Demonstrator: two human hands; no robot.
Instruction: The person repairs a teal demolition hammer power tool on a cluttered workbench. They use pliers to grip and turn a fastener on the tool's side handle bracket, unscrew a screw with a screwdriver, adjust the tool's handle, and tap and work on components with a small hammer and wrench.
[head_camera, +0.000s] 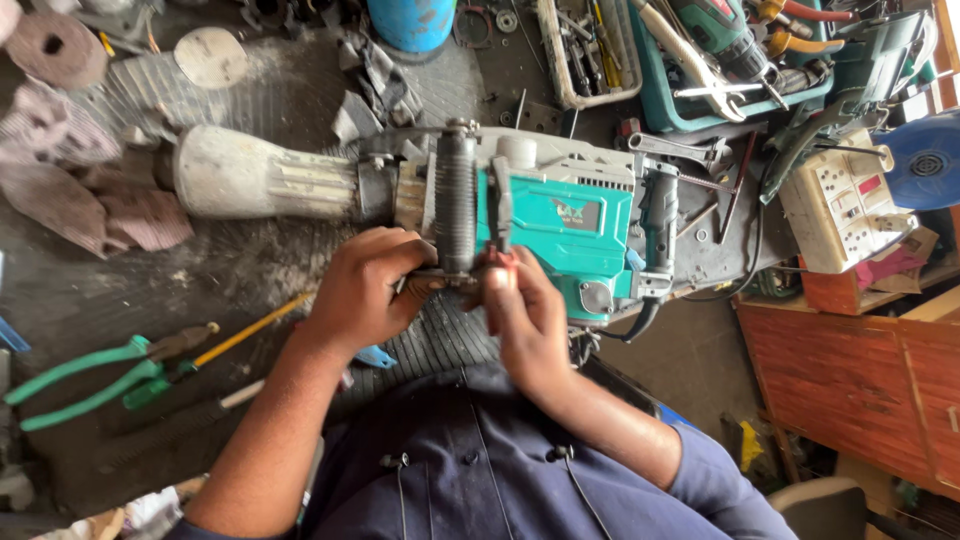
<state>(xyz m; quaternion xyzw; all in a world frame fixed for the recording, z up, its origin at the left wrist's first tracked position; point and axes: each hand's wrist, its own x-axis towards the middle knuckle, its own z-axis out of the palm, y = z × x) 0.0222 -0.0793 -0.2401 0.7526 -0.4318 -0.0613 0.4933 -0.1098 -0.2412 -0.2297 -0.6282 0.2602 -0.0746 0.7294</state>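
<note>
Hammer drill (560, 215), big, green and grey, lies on its side in the middle of the dirty bench (90, 300), and its black ribbed side handle (457, 205) is on it. Both hands work at the near end of that handle: left hand (362, 290) pinches it and right hand (527, 318) presses fingertips (497, 272) there. The handle looks not yet tight or off, and green pliers (85, 375) lie unused on the left.

Demolition hammer (560, 215) on the workbench (240, 270), pliers (95, 375) to its left, tool tray (735, 110) behind.
</note>
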